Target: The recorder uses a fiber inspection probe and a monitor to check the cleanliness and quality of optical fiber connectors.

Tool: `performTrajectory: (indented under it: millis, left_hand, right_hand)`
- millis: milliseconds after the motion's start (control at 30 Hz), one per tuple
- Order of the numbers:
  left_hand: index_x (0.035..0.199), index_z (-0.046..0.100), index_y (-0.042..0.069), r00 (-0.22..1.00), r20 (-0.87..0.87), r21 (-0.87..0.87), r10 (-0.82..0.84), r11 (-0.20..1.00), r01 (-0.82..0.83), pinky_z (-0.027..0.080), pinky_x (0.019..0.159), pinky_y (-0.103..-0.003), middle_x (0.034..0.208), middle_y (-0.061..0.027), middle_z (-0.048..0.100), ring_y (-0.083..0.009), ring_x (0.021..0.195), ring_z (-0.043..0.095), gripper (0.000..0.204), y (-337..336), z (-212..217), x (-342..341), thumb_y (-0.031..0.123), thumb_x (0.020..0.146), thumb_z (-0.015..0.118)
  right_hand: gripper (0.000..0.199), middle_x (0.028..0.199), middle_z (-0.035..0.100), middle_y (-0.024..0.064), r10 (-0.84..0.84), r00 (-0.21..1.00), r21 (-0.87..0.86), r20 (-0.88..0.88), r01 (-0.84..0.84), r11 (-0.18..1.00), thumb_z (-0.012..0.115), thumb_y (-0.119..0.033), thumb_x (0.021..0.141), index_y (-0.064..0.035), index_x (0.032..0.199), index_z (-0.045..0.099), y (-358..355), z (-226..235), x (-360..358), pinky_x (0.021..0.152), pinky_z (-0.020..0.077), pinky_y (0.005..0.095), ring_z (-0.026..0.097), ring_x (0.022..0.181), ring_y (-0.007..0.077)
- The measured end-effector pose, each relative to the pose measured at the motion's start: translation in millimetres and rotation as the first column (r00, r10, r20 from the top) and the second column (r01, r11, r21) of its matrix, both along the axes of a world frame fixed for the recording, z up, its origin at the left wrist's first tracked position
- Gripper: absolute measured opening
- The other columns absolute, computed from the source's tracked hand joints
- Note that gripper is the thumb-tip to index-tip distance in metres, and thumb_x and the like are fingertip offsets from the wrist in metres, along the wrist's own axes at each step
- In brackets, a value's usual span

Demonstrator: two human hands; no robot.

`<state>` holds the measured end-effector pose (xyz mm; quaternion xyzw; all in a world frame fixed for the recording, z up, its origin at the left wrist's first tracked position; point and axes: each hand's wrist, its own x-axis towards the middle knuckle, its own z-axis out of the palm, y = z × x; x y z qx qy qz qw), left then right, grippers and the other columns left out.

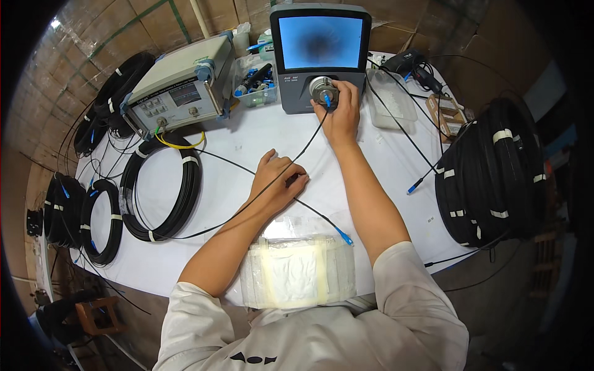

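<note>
Closest to you, at the near edge of the white surface, sits a taped clear plastic pad with white wadding inside, soft and crinkled under pale strips of tape. Just beyond it your left hand lies curled on the surface, fingers closed loosely over a thin black fibre cable and pinning it down. Your right hand is stretched forward to the grey inspection scope, thumb and fingers pinched around the blue connector that is seated in the round metal port below the screen. As far as this shows, the connector is already plugged in and the screen glows blue with a dark blurred patch at its centre, so the image looks unfocused and the check itself seems unfinished. The same cable's other blue plug lies loose near the pad. To the left rests a large coil of black cable, glossy and bound with white tape bands, and behind it a beige boxy test instrument with knobs and a yellow lead. A thick stack of similar coils stands at the right edge, apparently waiting.
</note>
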<state>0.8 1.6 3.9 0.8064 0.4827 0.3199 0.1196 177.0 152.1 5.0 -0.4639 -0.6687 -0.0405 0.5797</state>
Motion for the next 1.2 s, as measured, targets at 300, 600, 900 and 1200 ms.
performTrajectory:
  millis: [300,600,900,1200]
  left_hand:
    - [0.090,0.073,0.011,1.000,0.005,0.001,-0.002,1.000,0.002,0.035,0.119,-0.055,0.076,-0.0027,0.063,-0.0220,0.076,0.064,0.010,1.0,-0.6,-0.5,0.018,0.087,0.078]
    - [0.090,0.073,0.011,1.000,0.003,0.007,0.003,1.000,-0.003,0.034,0.119,-0.054,0.075,-0.0021,0.062,-0.0213,0.077,0.063,0.010,0.7,-2.3,-0.6,0.020,0.088,0.078]
    - [0.090,0.074,0.011,1.000,-0.001,-0.025,0.005,1.000,-0.005,0.034,0.120,-0.054,0.076,-0.0029,0.064,-0.0218,0.078,0.064,0.010,0.8,-0.1,-0.4,0.019,0.087,0.078]
    - [0.091,0.074,0.011,1.000,0.003,-0.014,0.003,1.000,-0.003,0.034,0.120,-0.053,0.076,-0.0023,0.063,-0.0212,0.077,0.063,0.010,0.2,-0.8,0.1,0.019,0.087,0.078]
  right_hand:
    - [0.067,0.127,0.053,0.0107,-0.069,0.995,-0.099,-0.071,0.062,0.993,0.094,-0.025,0.072,-0.0083,0.124,0.055,-0.3,-3.0,-3.0,0.090,0.0530,0.0468,0.059,0.116,0.0358]
    - [0.062,0.125,0.054,0.0126,-0.014,0.995,-0.070,-0.098,0.007,0.998,0.093,-0.018,0.073,-0.0068,0.124,0.060,-3.9,-1.6,-1.5,0.095,0.0523,0.0432,0.059,0.114,0.0358]
    - [0.061,0.128,0.053,0.0106,0.052,0.993,-0.058,-0.108,-0.059,0.997,0.092,-0.012,0.072,-0.0137,0.126,0.064,1.0,-5.6,5.0,0.091,0.0547,0.0428,0.062,0.113,0.0329]
    - [0.072,0.126,0.054,0.0090,-0.025,0.992,-0.070,-0.124,0.017,0.997,0.095,-0.026,0.071,-0.0150,0.131,0.056,2.2,-7.8,-0.3,0.089,0.0567,0.0434,0.064,0.110,0.0334]
